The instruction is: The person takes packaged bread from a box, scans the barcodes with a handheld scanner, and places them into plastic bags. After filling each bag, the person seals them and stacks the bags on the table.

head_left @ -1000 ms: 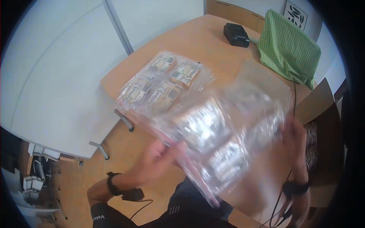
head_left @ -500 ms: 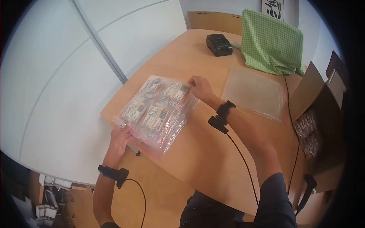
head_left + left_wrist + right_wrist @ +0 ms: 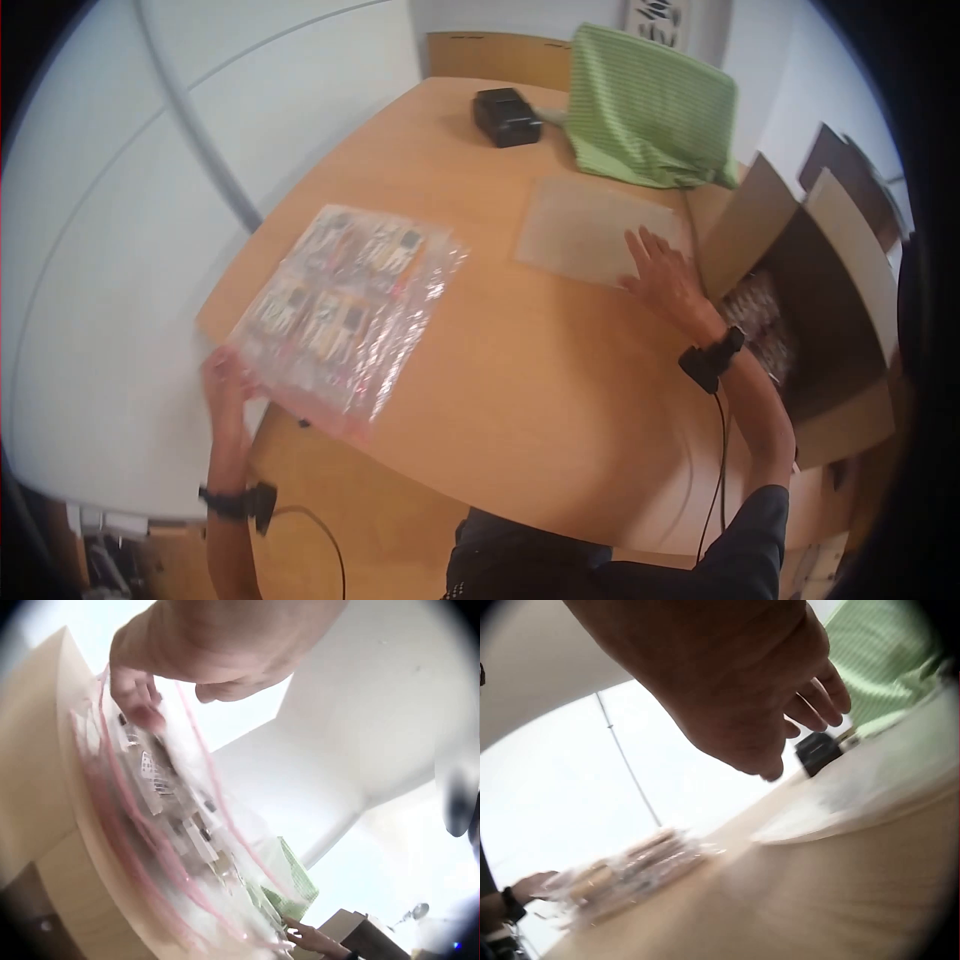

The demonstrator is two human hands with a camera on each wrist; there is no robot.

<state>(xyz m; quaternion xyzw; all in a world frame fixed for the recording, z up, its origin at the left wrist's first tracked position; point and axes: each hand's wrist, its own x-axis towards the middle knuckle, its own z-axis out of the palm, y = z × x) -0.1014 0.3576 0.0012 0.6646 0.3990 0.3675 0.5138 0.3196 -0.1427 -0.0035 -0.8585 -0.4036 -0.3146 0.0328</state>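
A clear plastic bag with a pink-edged mouth lies on a stack of bags on the table's left side. Several labelled packets show through it. My left hand grips the bag's near left corner, and the left wrist view has the curled fingers at its pink lip. My right hand, fingers spread, hovers over the right edge of a pile of flat, unfilled plastic bags. Nothing is in its grasp in the right wrist view, where the fingers hang above the pile.
An opened cardboard box holding packed bags stands at the table's right side. Toward the back are a black device and something under a green checked cloth. A white panel borders the left. Cables trail from both wrists.
The filled bag, held in both hands a second ago, came down onto the stack at left. My right hand has left its far corner and moved right to the flat bags. My left stays at the near corner.
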